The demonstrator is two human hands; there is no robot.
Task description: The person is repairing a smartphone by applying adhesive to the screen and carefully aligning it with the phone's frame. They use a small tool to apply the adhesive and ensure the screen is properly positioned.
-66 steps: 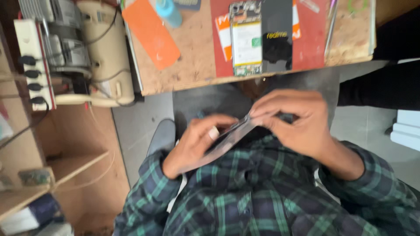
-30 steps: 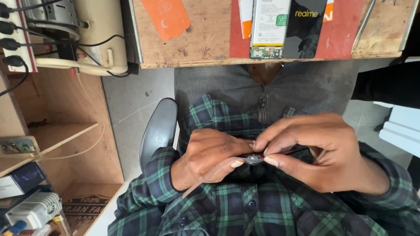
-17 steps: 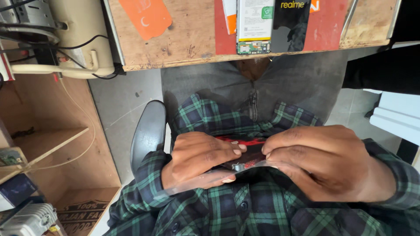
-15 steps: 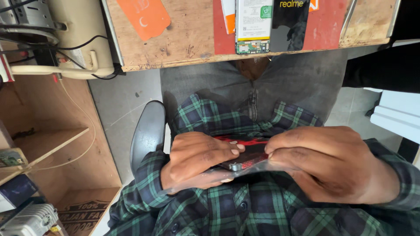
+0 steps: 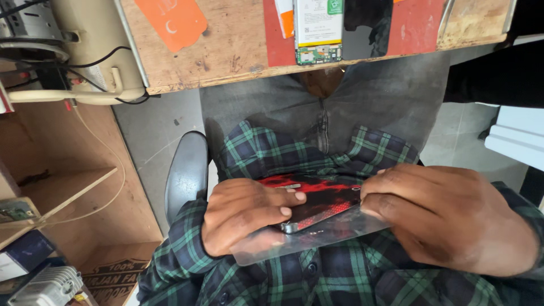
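A: What's the setting, starting with the big pieces?

B: A wooden worktop (image 5: 238,51) runs across the top of the view, above a grey floor. Plywood shelving (image 5: 62,192) stands at the left, with a cream-coloured machine (image 5: 85,45) and black cables above it. The person sits on a grey chair (image 5: 186,175), in grey trousers and a green plaid shirt (image 5: 317,158).

A: And what lies on the worktop?

B: A red mat (image 5: 419,25), an orange card (image 5: 171,21), and an opened phone (image 5: 318,28) with its battery and green circuit board showing. Just beside that lies a black panel (image 5: 368,25).

A: Where are the 2 hands?

B: Both are low over the lap, against the shirt. Between them is a phone with a red and black patterned back (image 5: 323,201), lying roughly flat and tilted a little. A clear plastic sheet (image 5: 317,235) sits under it and sticks out toward the camera.

A: How is each grip set?

B: The left hand (image 5: 243,218) is curled closed over the phone's left end, fingertips pressing on the back and the near edge. The right hand (image 5: 447,218) is folded down over the right end, fingers bent onto the phone and sheet. Whether its thumb is underneath, I cannot tell.
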